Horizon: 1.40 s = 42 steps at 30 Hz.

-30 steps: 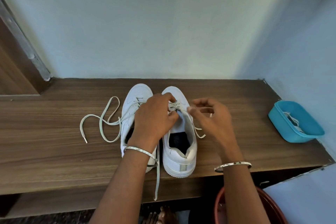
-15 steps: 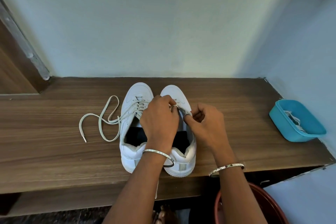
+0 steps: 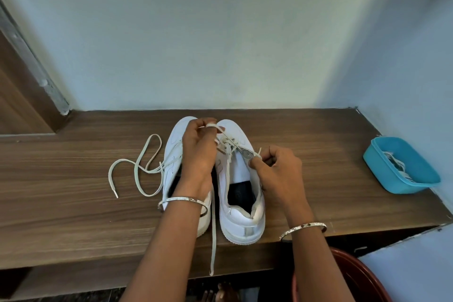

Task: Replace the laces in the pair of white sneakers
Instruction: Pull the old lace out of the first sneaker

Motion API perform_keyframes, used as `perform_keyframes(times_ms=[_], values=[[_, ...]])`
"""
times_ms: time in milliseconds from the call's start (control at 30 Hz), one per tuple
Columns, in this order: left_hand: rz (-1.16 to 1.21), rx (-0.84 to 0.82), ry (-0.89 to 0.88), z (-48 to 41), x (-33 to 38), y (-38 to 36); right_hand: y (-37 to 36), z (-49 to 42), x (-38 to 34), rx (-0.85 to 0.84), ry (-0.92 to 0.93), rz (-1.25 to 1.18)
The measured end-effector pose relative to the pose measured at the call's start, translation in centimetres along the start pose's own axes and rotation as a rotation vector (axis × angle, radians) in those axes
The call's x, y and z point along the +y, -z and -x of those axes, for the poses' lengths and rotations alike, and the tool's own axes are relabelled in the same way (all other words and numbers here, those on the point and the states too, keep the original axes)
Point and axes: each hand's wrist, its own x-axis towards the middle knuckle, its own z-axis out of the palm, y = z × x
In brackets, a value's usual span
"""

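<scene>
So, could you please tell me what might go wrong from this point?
The right sneaker sits with its heel near the front edge of the shelf, so the left hand and right hand tugging its lace could drag it off. The loose lace end hanging over that edge might snag on the left forearm.
</scene>
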Motion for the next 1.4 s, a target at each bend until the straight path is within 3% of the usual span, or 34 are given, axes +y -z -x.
perform_keyframes(times_ms=[100, 200, 367, 433, 600, 767, 933, 1100, 1167, 1233, 1333, 1400], values=[[0.239, 0.055, 0.081, -0.4, 1.7, 0.8, -0.1, 0.1, -0.2, 0.01, -0.014, 0.004], [0.177, 0.101, -0.018, -0.5, 2.3, 1.7, 0.0, 0.2, -0.4, 0.016, -0.014, 0.002], [-0.899, 0.156, -0.615, -1.2, 1.5, 3.5, 0.0, 0.1, -0.7, 0.014, -0.011, 0.012], [-1.043, 0.056, -0.669, -0.9, 1.6, 2.9, -0.1, 0.2, -0.8, 0.014, -0.008, 0.018], [-1.375, -0.157, -0.571, 0.0, -0.1, 1.3, 0.0, 0.2, -0.9, 0.018, -0.001, 0.014], [-1.398, -0.072, -0.634, 0.1, -0.4, 1.2, -0.1, 0.1, -0.7, 0.02, -0.016, 0.009], [-0.739, 0.101, -0.557, -0.7, 0.3, 2.1, 0.1, -0.1, -0.5, -0.001, -0.046, -0.022], [-0.226, 0.38, -0.212, -1.9, 0.6, 3.5, 0.0, 0.0, -0.6, -0.013, -0.067, -0.047], [-0.422, 0.455, -0.25, -1.9, 0.5, 3.9, 0.0, 0.1, -0.6, -0.013, -0.067, -0.042], [-0.751, 0.485, -0.435, -1.6, 0.7, 3.9, 0.1, 0.0, -0.6, -0.014, -0.072, -0.04], [-1.062, 0.266, -0.745, -1.0, 1.2, 2.9, 0.1, 0.0, -0.7, -0.019, -0.077, -0.036], [-1.202, 0.049, -0.707, -0.5, 0.9, 1.8, 0.0, 0.0, -0.7, -0.025, -0.076, -0.03]])
